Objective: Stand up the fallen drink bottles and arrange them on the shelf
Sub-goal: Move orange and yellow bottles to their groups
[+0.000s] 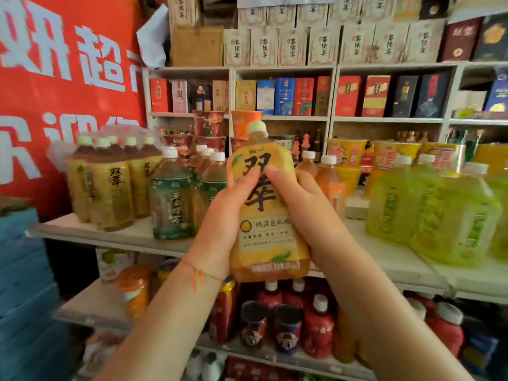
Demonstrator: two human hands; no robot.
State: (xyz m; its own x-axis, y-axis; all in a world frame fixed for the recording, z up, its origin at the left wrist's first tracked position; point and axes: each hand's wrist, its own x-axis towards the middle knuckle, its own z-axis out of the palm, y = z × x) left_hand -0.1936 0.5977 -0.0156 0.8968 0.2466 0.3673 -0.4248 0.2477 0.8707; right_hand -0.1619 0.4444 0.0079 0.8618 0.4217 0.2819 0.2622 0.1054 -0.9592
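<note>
I hold a large yellow-labelled tea bottle (265,229) upright in front of the white shelf (115,237), above its board. My left hand (220,215) grips its left side and my right hand (302,204) grips its right side, thumbs meeting across the label. The pale green cap points up. A wrapped pack of the same yellow bottles (107,182) stands at the shelf's left. Green-labelled tea bottles (171,199) stand just left of my hands, and orange ones (330,182) are partly hidden behind my right hand.
Big lime-green bottles (450,215) crowd the shelf's right end. Instant noodle cups (349,152) are stacked behind. Red bottles and cans (286,320) fill the lower shelf. A red banner (55,78) hangs at left, boxed goods (302,94) above.
</note>
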